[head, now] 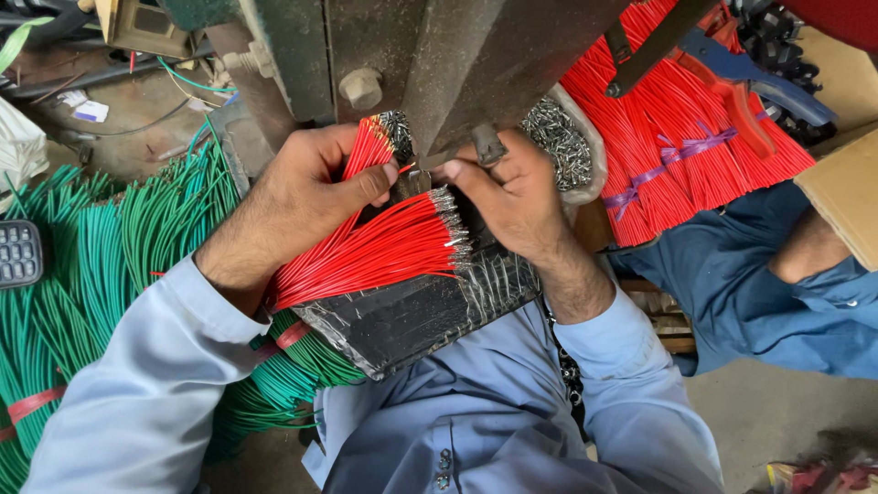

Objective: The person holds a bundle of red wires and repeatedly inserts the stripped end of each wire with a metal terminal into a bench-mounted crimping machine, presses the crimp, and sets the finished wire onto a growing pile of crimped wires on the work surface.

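My left hand [297,197] grips a bunch of short red wires [361,160] whose ends point up toward a dark metal press [476,64]. My right hand [512,197] pinches a single wire or terminal right under the press head, fingertips meeting the left thumb. A second fan of red wires with metal terminals on their tips [384,247] lies across a black taped tray [412,316] on my lap, between both wrists. A heap of small loose metal terminals [558,142] sits just behind my right hand.
Bundles of green wires [101,265] tied with red bands fill the left. A large bundle of red wires with purple ties [681,137] lies at the upper right. Another person in blue clothing [777,274] sits at the right. A dark keypad device [18,254] lies at the left edge.
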`<state>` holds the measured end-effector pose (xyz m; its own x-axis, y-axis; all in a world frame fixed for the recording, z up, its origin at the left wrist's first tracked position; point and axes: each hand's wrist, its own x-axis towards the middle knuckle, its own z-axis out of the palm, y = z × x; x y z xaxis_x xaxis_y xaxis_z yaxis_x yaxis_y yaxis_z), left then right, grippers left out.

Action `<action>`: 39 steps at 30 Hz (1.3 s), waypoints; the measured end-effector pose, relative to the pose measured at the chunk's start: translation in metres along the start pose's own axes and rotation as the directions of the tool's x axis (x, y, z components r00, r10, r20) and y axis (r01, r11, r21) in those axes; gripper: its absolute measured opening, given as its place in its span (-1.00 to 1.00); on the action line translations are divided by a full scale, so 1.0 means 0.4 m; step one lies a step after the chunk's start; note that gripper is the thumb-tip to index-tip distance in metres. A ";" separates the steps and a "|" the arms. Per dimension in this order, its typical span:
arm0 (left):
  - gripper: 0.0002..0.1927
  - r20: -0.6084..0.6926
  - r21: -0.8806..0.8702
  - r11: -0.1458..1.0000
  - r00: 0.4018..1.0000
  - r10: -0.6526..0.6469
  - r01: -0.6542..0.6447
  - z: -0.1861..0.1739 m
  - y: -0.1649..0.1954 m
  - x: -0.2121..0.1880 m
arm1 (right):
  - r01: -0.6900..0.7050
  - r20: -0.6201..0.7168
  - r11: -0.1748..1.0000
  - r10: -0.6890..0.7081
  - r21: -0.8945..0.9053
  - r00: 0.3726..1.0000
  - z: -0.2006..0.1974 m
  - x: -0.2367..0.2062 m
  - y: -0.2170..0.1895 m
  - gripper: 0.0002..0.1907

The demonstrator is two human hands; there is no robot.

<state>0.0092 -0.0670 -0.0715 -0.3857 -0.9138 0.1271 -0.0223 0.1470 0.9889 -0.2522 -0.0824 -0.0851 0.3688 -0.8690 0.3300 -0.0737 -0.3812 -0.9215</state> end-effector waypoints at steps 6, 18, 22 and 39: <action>-0.85 0.015 -0.024 0.999 1.000 0.021 -0.021 0.001 0.008 -0.004 | -0.020 -0.045 0.972 0.010 -0.235 0.999 0.014 0.012 0.008 -0.89; -0.85 0.023 0.033 0.999 1.000 -0.017 0.016 0.009 0.024 -0.002 | 0.053 0.039 0.965 -0.045 -0.255 0.998 0.006 0.025 -0.001 -0.93; -0.86 0.003 0.041 0.999 1.000 -0.027 0.026 0.012 0.026 -0.001 | -0.017 0.002 0.967 0.018 -0.254 1.000 0.011 0.011 -0.013 -0.94; -0.85 0.049 -0.044 0.999 0.999 -0.022 0.025 0.012 0.030 -0.015 | 0.289 0.299 0.350 -0.026 -0.891 0.954 -0.268 0.002 -0.036 -0.74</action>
<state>0.0069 -0.0582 -0.0608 -0.4300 -0.8971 0.1009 0.0089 0.1076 0.9942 -0.3503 -0.1113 -0.0498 0.6311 -0.7245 0.2772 -0.7447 -0.6659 -0.0447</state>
